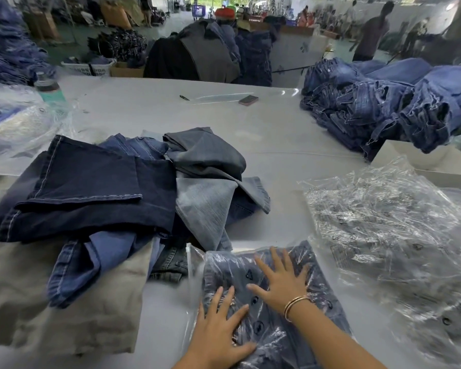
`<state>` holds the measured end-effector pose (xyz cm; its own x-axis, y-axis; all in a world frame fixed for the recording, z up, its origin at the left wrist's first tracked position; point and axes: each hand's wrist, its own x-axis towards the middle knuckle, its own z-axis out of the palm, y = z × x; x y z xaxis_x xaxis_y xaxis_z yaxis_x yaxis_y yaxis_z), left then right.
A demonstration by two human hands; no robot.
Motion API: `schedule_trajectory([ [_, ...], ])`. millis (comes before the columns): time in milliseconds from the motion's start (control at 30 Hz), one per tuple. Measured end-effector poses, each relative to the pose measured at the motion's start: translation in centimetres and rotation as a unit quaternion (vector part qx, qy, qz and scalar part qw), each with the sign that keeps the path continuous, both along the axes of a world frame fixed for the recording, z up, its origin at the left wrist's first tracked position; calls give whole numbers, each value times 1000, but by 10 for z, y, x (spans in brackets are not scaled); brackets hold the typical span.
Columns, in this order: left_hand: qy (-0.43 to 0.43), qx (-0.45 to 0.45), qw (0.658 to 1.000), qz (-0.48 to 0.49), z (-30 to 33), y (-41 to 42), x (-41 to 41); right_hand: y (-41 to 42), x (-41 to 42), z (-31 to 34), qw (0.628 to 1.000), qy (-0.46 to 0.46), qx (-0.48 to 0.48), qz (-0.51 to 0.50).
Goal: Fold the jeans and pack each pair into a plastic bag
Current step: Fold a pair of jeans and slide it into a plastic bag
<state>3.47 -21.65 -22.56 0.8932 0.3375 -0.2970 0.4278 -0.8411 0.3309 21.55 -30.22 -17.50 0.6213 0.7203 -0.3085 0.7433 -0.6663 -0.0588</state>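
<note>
While both hands lie flat on it, the bagged jeans sit at the near edge of the big grey-white table, dark denim folded inside a clear plastic bag printed with small black symbols. Left of the bag is a loose heap of unfolded jeans, navy, mid-blue and grey pairs overlapping, with a beige garment under their near side. Far right, a tall stack of blue jeans. Near right, a crinkled pile of empty plastic bags, just beside the bagged pair. Left hand pressing down, fingers straight and spread, grasping nothing. Right hand likewise flat with fingers splayed, gold bangles at the wrist. Far back: teal bottle, pen, small dark booklet.
</note>
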Motion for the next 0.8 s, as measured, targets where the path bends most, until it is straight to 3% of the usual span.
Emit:
schedule_trajectory([
  [133,-37,51,998,4,8,0,1,-14,6,-30,995,34,-86,-33],
  [167,-65,99,993,4,10,-1,0,-15,6,-33,995,37,-89,-40],
  [367,-107,189,976,4,17,-2,3,-15,3,-38,996,33,-65,-50],
  [667,-81,155,985,3,16,1,9,-17,6,-38,993,91,-28,-69],
  [800,-40,140,989,9,18,0,12,-12,17,-24,982,166,-16,-83],
])
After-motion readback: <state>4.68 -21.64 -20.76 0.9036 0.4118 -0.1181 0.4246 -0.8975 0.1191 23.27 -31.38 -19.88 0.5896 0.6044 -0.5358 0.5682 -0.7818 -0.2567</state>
